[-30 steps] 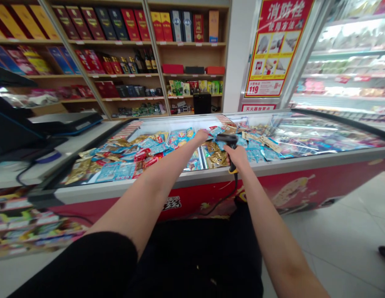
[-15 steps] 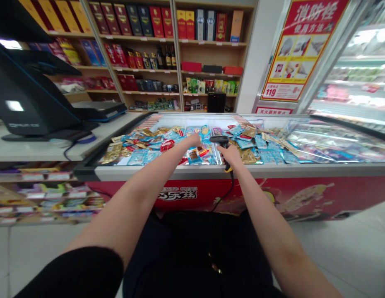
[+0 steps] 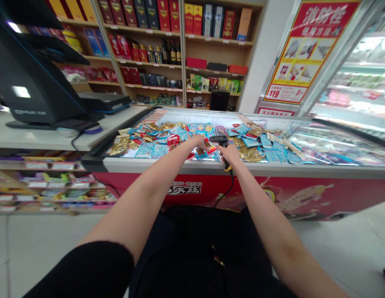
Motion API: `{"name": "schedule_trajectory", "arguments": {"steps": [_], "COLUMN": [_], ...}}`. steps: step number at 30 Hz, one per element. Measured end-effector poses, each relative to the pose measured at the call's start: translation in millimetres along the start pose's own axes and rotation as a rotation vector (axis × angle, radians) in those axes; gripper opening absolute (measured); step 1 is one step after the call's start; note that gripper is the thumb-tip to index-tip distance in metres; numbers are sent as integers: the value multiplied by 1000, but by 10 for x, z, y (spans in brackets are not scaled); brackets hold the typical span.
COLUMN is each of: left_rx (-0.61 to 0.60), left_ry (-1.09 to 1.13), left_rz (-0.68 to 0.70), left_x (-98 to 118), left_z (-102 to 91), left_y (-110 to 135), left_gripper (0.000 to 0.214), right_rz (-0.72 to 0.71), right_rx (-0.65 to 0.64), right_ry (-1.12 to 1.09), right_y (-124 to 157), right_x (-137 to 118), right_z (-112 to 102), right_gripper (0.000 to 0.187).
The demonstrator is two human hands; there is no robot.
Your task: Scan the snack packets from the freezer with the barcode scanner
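Observation:
My right hand [image 3: 229, 154] is wrapped round the grip of a black and yellow handheld barcode scanner [image 3: 219, 139], whose head points left. A cable hangs from the scanner's handle down over the freezer's front. Just left of it, my left hand [image 3: 199, 142] reaches into the chest freezer [image 3: 143, 165]. Its fingers seem closed on the edge of a red and yellow ice cream packet [image 3: 211, 148], close to the scanner head; the fingertips are partly hidden. Blue packets [image 3: 145, 150] and gold packets [image 3: 119, 145] lie in loose heaps around both hands.
A white wire divider [image 3: 217, 155] stands beside the scanner. On the left counter [image 3: 96, 133] are a black checkout machine [image 3: 40, 82] and a flat scale [image 3: 104, 101]. Shelves with boxes and bottles [image 3: 169, 54] rise behind the freezer. A glass lid [image 3: 332, 142] covers its right part.
My left hand has turned and shifted slightly right, nearer the scanner, with its fingers now more visible. My right hand keeps the scanner in nearly the same place. The view has shifted slightly.

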State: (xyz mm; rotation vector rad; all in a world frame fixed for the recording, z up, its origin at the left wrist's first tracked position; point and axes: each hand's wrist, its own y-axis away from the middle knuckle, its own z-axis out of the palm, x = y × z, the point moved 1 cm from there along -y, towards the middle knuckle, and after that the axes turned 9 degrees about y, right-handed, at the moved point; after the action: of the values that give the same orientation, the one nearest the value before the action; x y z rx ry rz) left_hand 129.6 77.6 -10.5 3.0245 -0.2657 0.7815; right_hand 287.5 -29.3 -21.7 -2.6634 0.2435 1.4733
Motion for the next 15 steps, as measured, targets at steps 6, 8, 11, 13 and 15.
{"name": "schedule_trajectory", "arguments": {"steps": [6,8,11,13,15], "left_rx": [53,63,73,101,153], "left_ry": [-81,-40,50,139,262], "left_rz": [74,123,141,117,67], "left_x": [87,124,159,156,130], "left_z": [76,88,88,82,72], "left_y": [-57,-54,-42,-40,-47], "left_gripper": [92,88,72,61,52], "right_rz": [14,14,14,15,13], "right_rx": [21,33,38,37,36], "right_ry": [-15,-16,-32,-44,-47], "right_y": [-26,-26,-19,-8,8], "right_x": [36,43,55,58,53], "right_z": [-71,-96,-122,-134,-145], "right_gripper": [27,26,26,25,24]}}
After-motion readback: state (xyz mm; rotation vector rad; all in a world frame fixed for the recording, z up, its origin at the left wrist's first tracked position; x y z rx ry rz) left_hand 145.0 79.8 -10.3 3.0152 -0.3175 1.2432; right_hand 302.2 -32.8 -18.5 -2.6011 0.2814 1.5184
